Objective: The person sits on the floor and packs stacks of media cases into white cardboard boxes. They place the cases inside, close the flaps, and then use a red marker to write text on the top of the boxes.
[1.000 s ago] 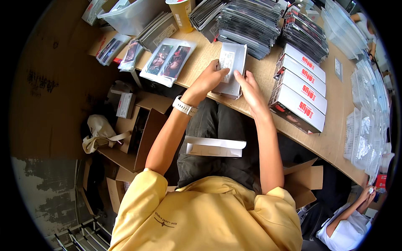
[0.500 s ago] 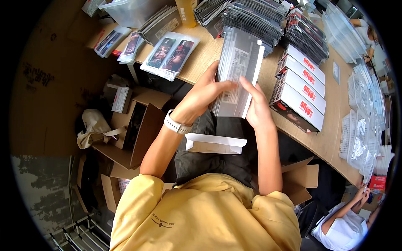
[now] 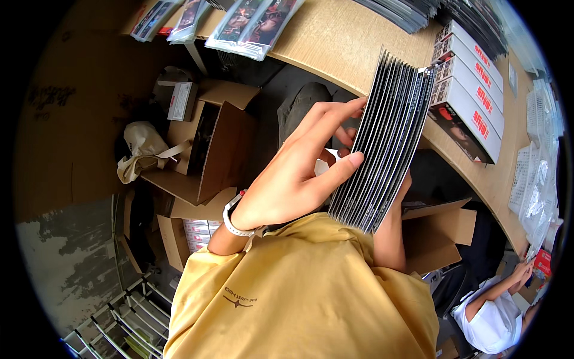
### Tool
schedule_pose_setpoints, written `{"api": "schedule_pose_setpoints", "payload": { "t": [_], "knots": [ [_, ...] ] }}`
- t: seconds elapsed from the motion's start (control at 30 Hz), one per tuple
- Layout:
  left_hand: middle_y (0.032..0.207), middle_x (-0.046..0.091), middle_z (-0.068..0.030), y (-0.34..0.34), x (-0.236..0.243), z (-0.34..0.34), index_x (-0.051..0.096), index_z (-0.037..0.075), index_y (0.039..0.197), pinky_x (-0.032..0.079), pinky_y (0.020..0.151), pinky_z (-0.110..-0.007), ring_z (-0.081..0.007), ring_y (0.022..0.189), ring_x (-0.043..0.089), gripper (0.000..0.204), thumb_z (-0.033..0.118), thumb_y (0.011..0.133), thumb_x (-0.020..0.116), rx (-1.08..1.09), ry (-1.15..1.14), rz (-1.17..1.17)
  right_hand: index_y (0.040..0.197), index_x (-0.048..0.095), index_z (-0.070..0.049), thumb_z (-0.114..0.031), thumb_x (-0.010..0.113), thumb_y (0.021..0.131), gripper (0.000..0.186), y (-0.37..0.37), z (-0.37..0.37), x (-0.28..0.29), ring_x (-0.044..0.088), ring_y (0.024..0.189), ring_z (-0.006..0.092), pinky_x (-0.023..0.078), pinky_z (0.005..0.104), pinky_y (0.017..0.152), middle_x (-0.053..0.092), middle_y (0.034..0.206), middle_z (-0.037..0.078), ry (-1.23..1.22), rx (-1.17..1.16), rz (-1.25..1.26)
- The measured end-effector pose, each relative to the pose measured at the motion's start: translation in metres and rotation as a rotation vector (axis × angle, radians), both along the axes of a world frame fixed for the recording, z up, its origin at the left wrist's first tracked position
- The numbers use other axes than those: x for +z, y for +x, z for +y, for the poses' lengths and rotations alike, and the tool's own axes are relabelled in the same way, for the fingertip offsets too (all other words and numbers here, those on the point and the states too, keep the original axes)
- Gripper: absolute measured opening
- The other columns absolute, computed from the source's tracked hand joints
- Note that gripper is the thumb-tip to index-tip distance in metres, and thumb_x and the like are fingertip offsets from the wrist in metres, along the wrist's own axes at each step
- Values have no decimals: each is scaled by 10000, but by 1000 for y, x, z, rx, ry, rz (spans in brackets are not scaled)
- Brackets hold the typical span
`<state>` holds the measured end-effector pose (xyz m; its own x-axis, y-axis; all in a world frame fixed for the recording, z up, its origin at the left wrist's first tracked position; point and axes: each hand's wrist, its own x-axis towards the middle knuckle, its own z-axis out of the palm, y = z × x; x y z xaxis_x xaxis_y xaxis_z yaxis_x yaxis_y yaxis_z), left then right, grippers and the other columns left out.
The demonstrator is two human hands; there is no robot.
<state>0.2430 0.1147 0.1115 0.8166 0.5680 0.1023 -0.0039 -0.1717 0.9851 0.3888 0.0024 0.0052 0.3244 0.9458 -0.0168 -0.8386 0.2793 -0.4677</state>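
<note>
A thick stack of thin, flat plastic-sleeved packs [image 3: 382, 143] is held edge-on in front of my chest, its dark edges fanned slightly apart. My left hand [image 3: 299, 161], with a white watch on the wrist, grips the stack's left side; the thumb presses on the near edges and the index finger reaches higher up. My right hand [image 3: 405, 185] supports the stack from behind on the right, with most of its fingers hidden. Part of a white folded piece [image 3: 327, 157] on my lap shows between the left fingers.
White boxes with red print [image 3: 472, 90] stand in a row on the wooden table [image 3: 323, 36]. Sleeved picture packs [image 3: 254, 24] lie at its far left edge. Open cartons [image 3: 221, 161] flank me on the floor. A person in white [image 3: 493, 317] works at the lower right.
The stack has come closer to my body and turned from its flat face to its edges. My left hand has shifted to its side; my right hand has gone mostly behind it.
</note>
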Motion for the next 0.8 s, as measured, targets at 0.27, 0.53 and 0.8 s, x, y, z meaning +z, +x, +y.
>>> {"api": "schedule_pose_setpoints", "payload": {
  "t": [0.27, 0.53, 0.8],
  "knots": [
    [1339, 525, -126, 0, -12, -1, 394, 39, 1559, 570, 776, -285, -169, 1001, 590, 618, 20, 986, 625, 12, 40, -68, 1498, 452, -3, -449, 544, 989, 684, -2, 1, 15, 622, 1219, 311, 553, 431, 1005, 629, 1330, 185, 102, 126, 27],
    [1322, 552, -276, 4, -7, 1, 678, -3, 1231, 607, 724, -365, -299, 924, 712, 429, -129, 824, 624, 34, 590, -106, 1539, 384, 4, -426, 492, 1019, 683, 4, -11, -16, 554, 1320, 314, 481, 447, 1111, 565, 1429, 189, 169, 110, 205],
    [1301, 566, -280, 6, -6, -1, 710, -10, 1158, 613, 737, -372, -296, 842, 721, 378, -120, 803, 635, 73, 627, -121, 1525, 381, 22, -386, 442, 1037, 639, 6, -17, -29, 550, 1316, 303, 464, 434, 1131, 556, 1438, 191, 191, 88, 246]
  ]
}}
